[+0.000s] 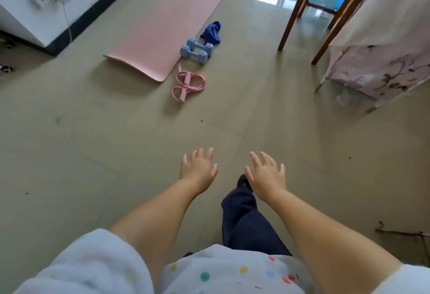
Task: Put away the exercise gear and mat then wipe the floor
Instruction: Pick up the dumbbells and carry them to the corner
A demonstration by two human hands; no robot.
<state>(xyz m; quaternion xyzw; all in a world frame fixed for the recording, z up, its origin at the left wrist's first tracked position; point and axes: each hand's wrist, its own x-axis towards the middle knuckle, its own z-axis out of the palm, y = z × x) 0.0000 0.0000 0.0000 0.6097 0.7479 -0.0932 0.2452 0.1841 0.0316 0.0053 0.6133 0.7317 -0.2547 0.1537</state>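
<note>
Both hands, left hand [199, 168] and right hand [266, 174], hover low-centre with fingers spread, holding nothing. Mat [167, 21], dumbbells [196, 50] and pink band [187, 83] sit upper centre. Risk: tripping on that loopy band, probably.

Pink mat [172, 14], light blue dumbbells [196, 50], pink resistance band [188, 83], blue cloth [211, 33], polka-dotted white shirt [232, 272]
</note>
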